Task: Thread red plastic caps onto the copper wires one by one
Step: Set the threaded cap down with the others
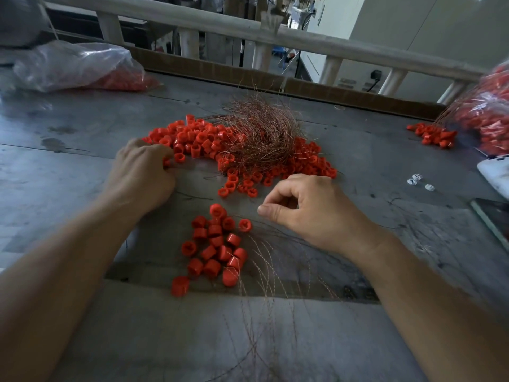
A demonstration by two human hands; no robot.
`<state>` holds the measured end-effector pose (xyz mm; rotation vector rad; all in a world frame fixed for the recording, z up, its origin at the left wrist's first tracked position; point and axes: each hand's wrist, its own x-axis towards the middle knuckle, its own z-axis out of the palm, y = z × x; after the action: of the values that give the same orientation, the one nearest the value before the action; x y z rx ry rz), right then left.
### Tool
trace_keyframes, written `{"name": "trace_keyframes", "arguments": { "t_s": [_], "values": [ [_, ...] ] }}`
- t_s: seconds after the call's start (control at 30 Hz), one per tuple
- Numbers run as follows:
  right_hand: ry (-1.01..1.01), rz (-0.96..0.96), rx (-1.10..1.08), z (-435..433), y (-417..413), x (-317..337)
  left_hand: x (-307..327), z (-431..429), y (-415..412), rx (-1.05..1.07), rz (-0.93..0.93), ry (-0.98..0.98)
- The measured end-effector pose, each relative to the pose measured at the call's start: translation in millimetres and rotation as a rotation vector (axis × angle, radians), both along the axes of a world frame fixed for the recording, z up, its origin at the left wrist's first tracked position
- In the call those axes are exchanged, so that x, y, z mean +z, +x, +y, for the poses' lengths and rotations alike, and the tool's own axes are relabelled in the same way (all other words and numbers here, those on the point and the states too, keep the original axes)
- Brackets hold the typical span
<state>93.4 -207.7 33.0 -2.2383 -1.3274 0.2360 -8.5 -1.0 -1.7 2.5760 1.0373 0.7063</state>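
Though its fingers curl out of sight, left hand (143, 172): grips a red cap (166, 162), ten o'clock.
Right hand (305, 208): pinched narrow, three o'clock; contents cannot be told.

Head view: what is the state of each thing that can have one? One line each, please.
Left hand, fingers curled round a red cap at the edge of the loose caps.
Right hand, thumb and forefinger pinched; wire between them not discernible.
Copper wire bundle, tangled, lying on the loose caps.
Near caps, clustered, wires trailing from them.
Plastic bag, slumped, red caps inside.
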Motion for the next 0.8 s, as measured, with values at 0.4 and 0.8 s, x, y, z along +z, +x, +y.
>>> {"name": "trace_keyframes", "arguments": {
  "t_s": [0.4, 0.8],
  "values": [
    [0.018, -0.045, -0.046, 1, 5, 0, 8, -7, -1, -0.131, -0.249, -0.151],
    [0.213, -0.161, -0.089, 9, 18, -14, 28, -45, -9, -0.639, -0.449, -0.647]
  ]
}}
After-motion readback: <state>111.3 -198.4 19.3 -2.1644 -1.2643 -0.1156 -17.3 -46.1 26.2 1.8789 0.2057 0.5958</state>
